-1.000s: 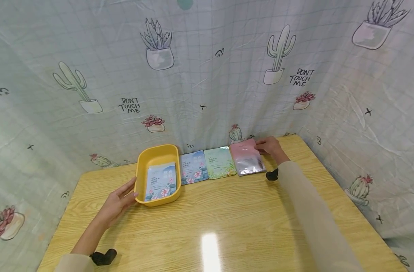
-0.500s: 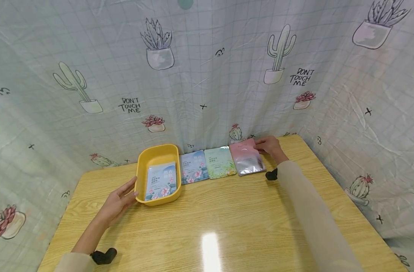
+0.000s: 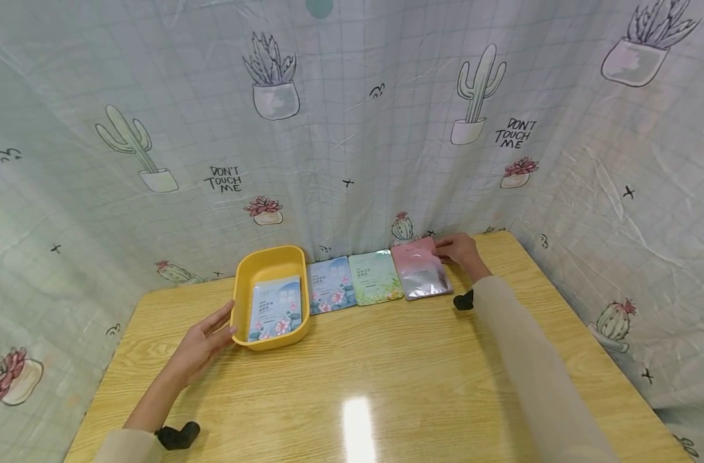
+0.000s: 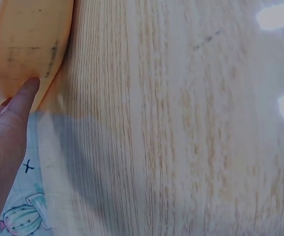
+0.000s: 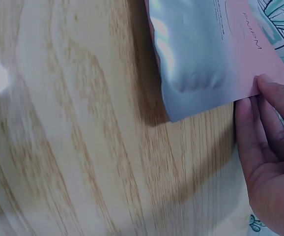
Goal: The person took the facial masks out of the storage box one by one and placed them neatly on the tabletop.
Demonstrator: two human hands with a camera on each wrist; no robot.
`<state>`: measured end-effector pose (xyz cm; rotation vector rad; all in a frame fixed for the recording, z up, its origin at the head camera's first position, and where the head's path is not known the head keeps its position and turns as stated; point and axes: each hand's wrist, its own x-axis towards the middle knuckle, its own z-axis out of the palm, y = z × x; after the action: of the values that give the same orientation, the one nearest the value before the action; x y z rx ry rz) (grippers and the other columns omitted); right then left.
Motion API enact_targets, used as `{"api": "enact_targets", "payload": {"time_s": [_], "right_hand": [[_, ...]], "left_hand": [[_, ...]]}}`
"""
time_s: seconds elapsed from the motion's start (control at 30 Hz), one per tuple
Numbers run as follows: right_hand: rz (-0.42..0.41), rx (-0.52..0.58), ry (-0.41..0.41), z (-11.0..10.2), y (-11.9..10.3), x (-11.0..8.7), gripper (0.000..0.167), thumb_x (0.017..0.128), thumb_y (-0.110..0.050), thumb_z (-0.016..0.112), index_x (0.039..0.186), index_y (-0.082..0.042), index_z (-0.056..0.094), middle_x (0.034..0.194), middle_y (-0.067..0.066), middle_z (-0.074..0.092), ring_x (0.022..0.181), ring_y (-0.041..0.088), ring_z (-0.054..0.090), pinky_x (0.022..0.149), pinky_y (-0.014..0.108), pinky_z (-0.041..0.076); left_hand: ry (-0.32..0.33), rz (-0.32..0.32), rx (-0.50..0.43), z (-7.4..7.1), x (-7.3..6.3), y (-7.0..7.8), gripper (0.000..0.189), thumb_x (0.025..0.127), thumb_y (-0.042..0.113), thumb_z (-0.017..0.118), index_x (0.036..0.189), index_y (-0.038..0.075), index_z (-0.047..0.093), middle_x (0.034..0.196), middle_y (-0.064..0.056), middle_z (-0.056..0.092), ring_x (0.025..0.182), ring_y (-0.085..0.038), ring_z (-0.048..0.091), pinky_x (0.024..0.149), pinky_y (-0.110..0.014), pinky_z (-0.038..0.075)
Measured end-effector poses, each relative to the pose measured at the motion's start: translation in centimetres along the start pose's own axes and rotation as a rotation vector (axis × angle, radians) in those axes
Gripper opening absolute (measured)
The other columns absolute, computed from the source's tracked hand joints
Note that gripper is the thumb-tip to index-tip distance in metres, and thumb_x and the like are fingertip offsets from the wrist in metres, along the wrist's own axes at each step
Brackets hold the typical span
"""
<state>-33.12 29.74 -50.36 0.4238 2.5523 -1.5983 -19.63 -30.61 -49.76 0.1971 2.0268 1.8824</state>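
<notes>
At the right end of a row of flat packets, my right hand (image 3: 457, 249) pinches the edge of a pink and silver sheet mask packet (image 3: 418, 263). In the right wrist view the thumb (image 5: 274, 91) lies on top of that packet and the other fingers go under it. My left hand (image 3: 201, 344) rests its extended fingertips against the left side of a yellow plastic bin (image 3: 270, 345). Inside the bin lies a blue floral mask packet (image 3: 276, 305). The left wrist view shows one finger (image 4: 26, 96) against the bin's outer wall.
Between the bin and the pink packet, a blue floral packet (image 3: 331, 283) and a green one (image 3: 376, 276) lie side by side. The wooden table (image 3: 305, 399) ends at a cactus-print curtain (image 3: 352, 148) behind and on both sides. Light glares off the table front.
</notes>
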Motion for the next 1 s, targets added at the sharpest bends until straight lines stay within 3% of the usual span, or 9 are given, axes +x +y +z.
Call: {"api": "enact_targets", "payload": {"time_s": [0.3,0.53,1.0], "right_hand": [[-0.064,0.040,-0.016,-1.1,-0.3,-0.7,0.031,0.099,-0.011,0.069,0.125,0.005,0.070,0.123,0.025,0.068,0.093,0.022,0.074,0.085,0.036,0.061],[-0.182,-0.085,-0.040,-1.1,-0.9,-1.3,0.033,0.099,-0.013,0.068,0.127,0.005,0.069,0.127,0.025,0.066,0.109,0.034,0.068,0.094,0.042,0.058],[-0.439,-0.220,-0.123,2.3,-3.7,-2.9,0.029,0.098,-0.021,0.071,0.121,-0.004,0.075,0.123,0.017,0.071,0.114,0.032,0.065,0.092,0.041,0.055]], "left_hand": [[0.010,-0.010,0.016,0.1,0.0,0.0,0.076,0.106,0.016,0.057,0.165,0.011,0.009,0.170,-0.017,0.001,0.125,0.008,0.051,0.098,-0.020,0.052],[0.012,-0.008,0.018,0.1,-0.2,-0.2,0.076,0.106,0.016,0.057,0.165,0.012,0.008,0.170,-0.017,-0.001,0.124,0.008,0.051,0.097,-0.020,0.052],[0.009,0.008,0.021,0.0,-0.1,-0.2,0.076,0.107,0.016,0.056,0.165,0.009,0.007,0.170,-0.018,0.000,0.124,0.010,0.050,0.098,-0.020,0.052]]}}
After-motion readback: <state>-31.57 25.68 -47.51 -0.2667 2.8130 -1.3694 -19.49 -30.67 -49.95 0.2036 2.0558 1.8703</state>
